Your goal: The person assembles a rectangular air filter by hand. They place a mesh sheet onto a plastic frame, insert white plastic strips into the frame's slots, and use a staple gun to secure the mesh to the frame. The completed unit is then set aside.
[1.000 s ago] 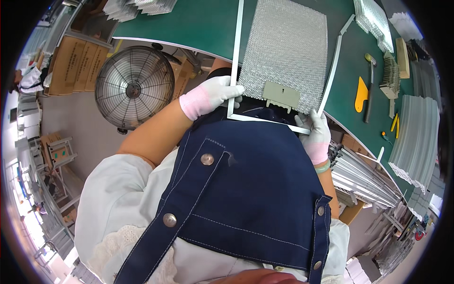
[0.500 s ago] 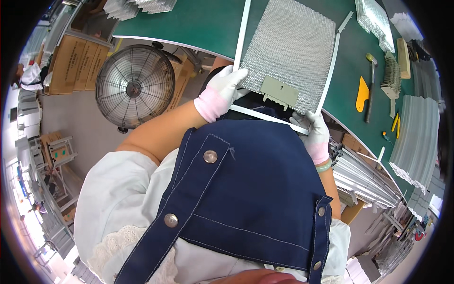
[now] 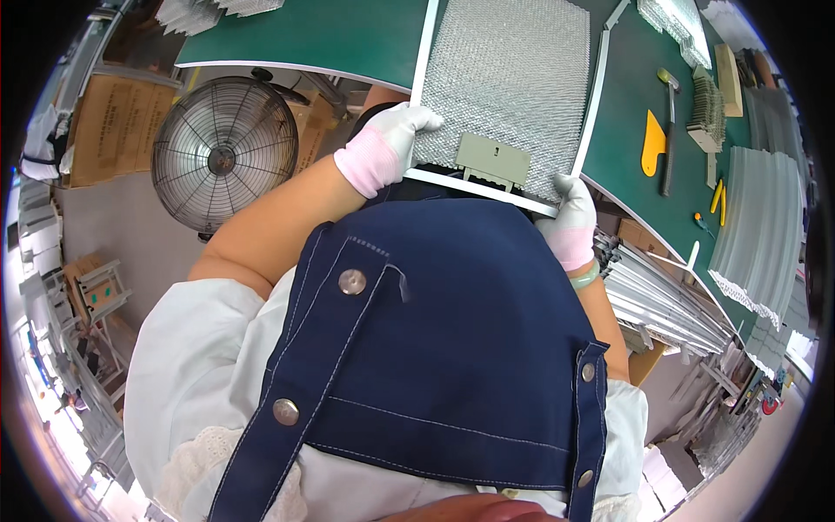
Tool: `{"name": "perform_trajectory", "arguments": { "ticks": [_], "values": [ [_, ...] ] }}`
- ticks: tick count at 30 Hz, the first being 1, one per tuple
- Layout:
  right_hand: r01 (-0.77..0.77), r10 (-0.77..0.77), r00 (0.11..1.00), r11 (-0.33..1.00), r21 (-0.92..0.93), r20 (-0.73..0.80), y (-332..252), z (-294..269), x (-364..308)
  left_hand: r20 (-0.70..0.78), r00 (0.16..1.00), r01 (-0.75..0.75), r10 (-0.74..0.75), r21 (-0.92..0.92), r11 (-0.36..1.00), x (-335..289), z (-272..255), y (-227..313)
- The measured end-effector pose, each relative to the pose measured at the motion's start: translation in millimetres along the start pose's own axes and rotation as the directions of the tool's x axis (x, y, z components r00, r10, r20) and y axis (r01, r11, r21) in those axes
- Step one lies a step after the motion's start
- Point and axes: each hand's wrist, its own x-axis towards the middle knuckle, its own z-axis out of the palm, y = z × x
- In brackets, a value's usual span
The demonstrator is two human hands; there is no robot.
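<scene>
Silver mesh panel (image 3: 509, 83) lies flat on the green surface (image 3: 348, 35), its near edge overhanging the surface's edge toward the person. Grey clip plate (image 3: 492, 160) sits on the near edge of the mesh, midway between the two hands. White frame strip (image 3: 481, 191) runs along that near edge, with side strips going up the left and right of the panel.

Left hand (image 3: 383, 143), gloved white with pink cuff, grips the near left corner, fingers curled over the mesh and frame. Right hand (image 3: 572, 222), same glove, is closed on the near right corner where near strip meets side strip; thumb on top.

Against half a second ago: the near strip then hung clear of the mesh, slanted, with a dark gap showing; now it lies tight along the edge. Left hand has shifted from open fingers at the corner to a closed hold.

Farther right on the surface: yellow scraper (image 3: 652, 143), hammer (image 3: 668, 130), stacks of mesh sheets (image 3: 757, 226). Left, below the surface, a floor fan (image 3: 224, 155).
</scene>
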Motion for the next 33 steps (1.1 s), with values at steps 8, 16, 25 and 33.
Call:
{"name": "perform_trajectory", "arguments": {
  "ticks": [8, 16, 25, 33],
  "values": [
    [-0.003, 0.003, 1.0, 1.0, 0.0, -0.015, -12, 22, -13, -0.035, 0.99, -0.136, 0.136, -0.013, 0.991, -14, 4, -19],
    [-0.106, 0.114, 0.993, 0.976, 0.189, -0.035, -15, 18, 0, 0.2, 0.98, 0.044, -0.002, -0.208, 0.977, 8, 11, -1],
    [-0.099, 0.106, 0.994, 0.983, 0.153, -0.038, -18, 21, -2, 0.433, 0.788, -0.561, 0.438, 0.799, 0.218, -6, -8, -3],
    [-0.223, 0.219, 0.969, 0.975, 0.021, 0.112, -23, 15, -4, 0.118, 0.982, 0.183, -0.146, -0.416, 0.891, -9, 22, 15]
  ]
}}
